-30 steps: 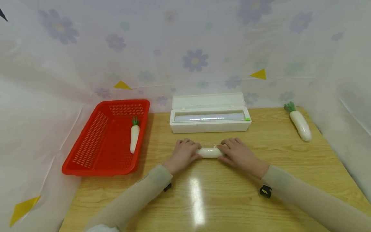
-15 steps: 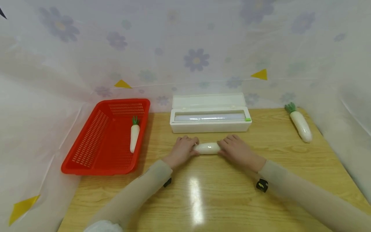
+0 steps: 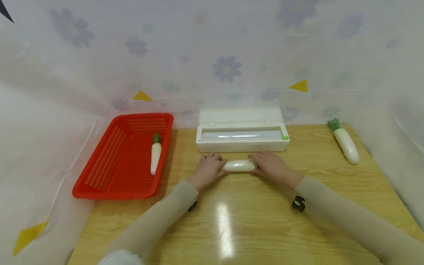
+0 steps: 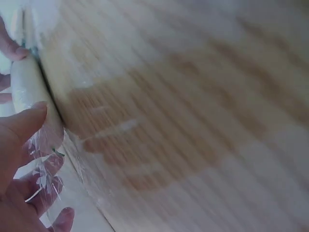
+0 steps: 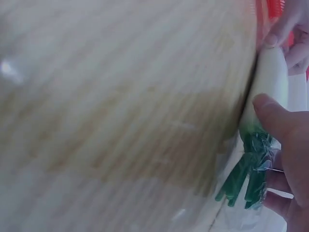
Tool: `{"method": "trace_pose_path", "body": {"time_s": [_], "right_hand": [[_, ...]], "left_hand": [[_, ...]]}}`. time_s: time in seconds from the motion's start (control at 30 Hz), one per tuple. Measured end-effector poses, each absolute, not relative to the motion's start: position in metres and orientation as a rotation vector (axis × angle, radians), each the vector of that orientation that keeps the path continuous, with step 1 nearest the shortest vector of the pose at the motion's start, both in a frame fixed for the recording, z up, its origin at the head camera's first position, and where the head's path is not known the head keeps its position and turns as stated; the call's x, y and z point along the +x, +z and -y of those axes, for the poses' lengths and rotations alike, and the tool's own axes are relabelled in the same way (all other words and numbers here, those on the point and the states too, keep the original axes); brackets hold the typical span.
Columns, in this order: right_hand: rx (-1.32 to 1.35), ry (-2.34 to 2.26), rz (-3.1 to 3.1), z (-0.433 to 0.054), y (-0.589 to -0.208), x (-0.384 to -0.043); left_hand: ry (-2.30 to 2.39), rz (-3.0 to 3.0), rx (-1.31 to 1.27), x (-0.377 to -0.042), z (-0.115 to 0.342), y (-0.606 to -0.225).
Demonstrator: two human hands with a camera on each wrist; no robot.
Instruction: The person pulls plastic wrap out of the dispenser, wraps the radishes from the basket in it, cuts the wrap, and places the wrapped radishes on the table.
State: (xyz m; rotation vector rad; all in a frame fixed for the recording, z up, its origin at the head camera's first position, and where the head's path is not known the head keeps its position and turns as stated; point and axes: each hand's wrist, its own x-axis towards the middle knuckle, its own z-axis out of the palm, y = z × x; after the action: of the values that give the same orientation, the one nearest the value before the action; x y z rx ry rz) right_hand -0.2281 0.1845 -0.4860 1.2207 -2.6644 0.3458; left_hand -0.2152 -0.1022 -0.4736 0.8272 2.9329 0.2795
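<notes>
A white radish [image 3: 239, 166] wrapped in shiny cling film lies crosswise in front of the white box. My left hand [image 3: 208, 170] grips its left end, and loose crinkled film [image 4: 48, 179] hangs around those fingers in the left wrist view. At the other end my right hand [image 3: 271, 168] holds the radish, thumb on its near side. Green leaves [image 5: 246, 179] stick out there under film in the right wrist view; the hand hides them in the head view.
Behind the hands stands an open white box [image 3: 243, 147] with a cling film roll [image 3: 241, 135] inside. A red basket [image 3: 122, 195] holding another radish [image 3: 155, 158] is at left. A film-covered radish [image 3: 346, 145] lies at the right on the wooden table [image 3: 265, 228].
Both hands have moved forward with the radish, closer to the white box. The flat film seen beyond the radish earlier no longer shows there.
</notes>
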Motion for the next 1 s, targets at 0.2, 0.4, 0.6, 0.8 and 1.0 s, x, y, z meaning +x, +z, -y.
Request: {"method": "trace_pose_path", "body": {"time_s": [0.2,0.4,0.6,0.8,1.0], "right_hand": [[1.216,0.323,2.677,-0.184,-0.481,-0.228],[1.177,0.207,2.661,-0.178,-0.478,-0.225],[1.199,0.181,2.651,-0.175,-0.482,-0.233],[1.228,0.176,2.643,-0.178,-0.477,-0.237],[1.213,0.269,2.715,-0.184,-0.476,-0.225]], "left_hand": [[0.203,-2.929,0.825,-0.213,0.099,-0.470],[0.210,-2.938,0.800,-0.212,0.099,-0.467],[0.239,-2.948,0.784,-0.214,0.100,-0.469],[0.397,-2.900,0.751,-0.217,0.104,-0.472],[0.551,-2.819,0.745,-0.214,0.110,-0.472]]}}
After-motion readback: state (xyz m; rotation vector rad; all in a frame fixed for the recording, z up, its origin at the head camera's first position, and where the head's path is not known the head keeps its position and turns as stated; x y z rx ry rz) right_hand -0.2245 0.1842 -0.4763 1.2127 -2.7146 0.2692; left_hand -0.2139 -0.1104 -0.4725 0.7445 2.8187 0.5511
